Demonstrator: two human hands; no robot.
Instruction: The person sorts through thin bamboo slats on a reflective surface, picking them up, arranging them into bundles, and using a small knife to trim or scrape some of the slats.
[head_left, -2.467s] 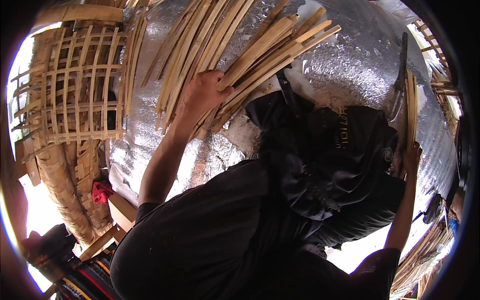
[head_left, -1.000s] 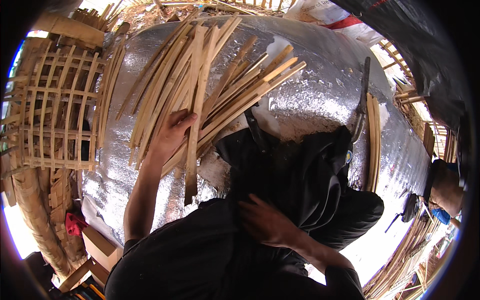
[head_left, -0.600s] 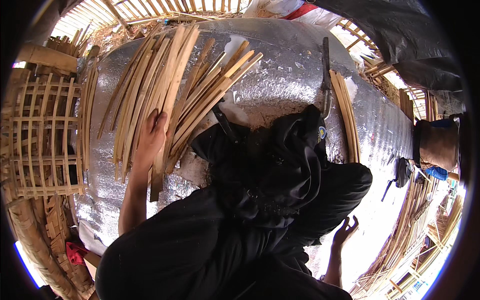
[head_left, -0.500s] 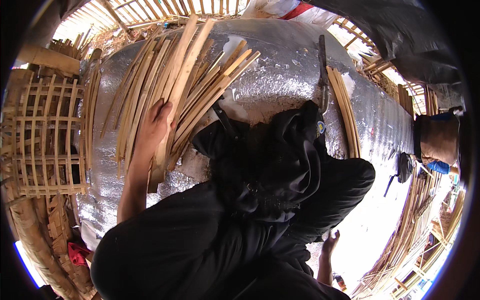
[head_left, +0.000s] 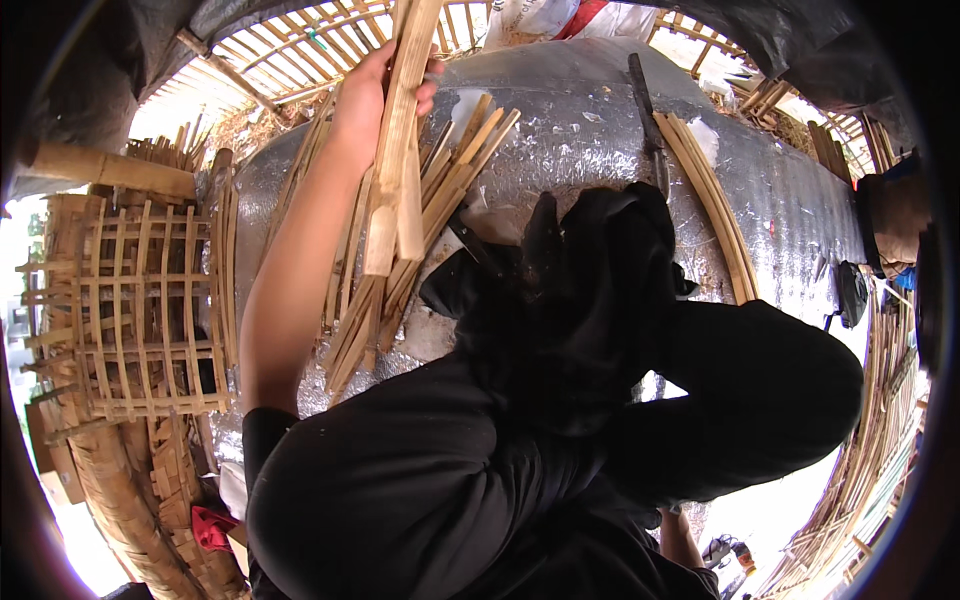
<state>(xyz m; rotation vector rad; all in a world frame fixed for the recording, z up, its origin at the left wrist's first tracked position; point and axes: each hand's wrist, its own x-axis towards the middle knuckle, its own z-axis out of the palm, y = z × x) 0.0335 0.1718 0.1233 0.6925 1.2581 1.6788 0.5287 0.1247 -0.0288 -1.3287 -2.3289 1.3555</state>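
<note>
Up at the far left of centre, my left hand (head_left: 375,90) is closed around a few pale bamboo strips (head_left: 395,215), lifted over the pile. Its fingers wrap behind them, and their upper ends run past the picture's top. More bamboo strips (head_left: 355,335) lie fanned out below on the silver foil sheet (head_left: 580,130). My right hand (head_left: 674,515) is low at the right, mostly hidden behind my black-clothed leg; its fingers do not show. A dark, blade-like tool (head_left: 480,248) lies by the black cloth (head_left: 620,270) in my lap.
A long dark rod-like tool (head_left: 648,120) and a small bundle of strips (head_left: 710,200) lie on the right of the foil. An open bamboo lattice (head_left: 150,310) stands at the left. Many long thin strips (head_left: 850,450) are gathered along the right side.
My left hand has moved up and away from me, lifting some bamboo strips off the pile. My right hand has slipped further behind my leg. The view has shifted slightly.
</note>
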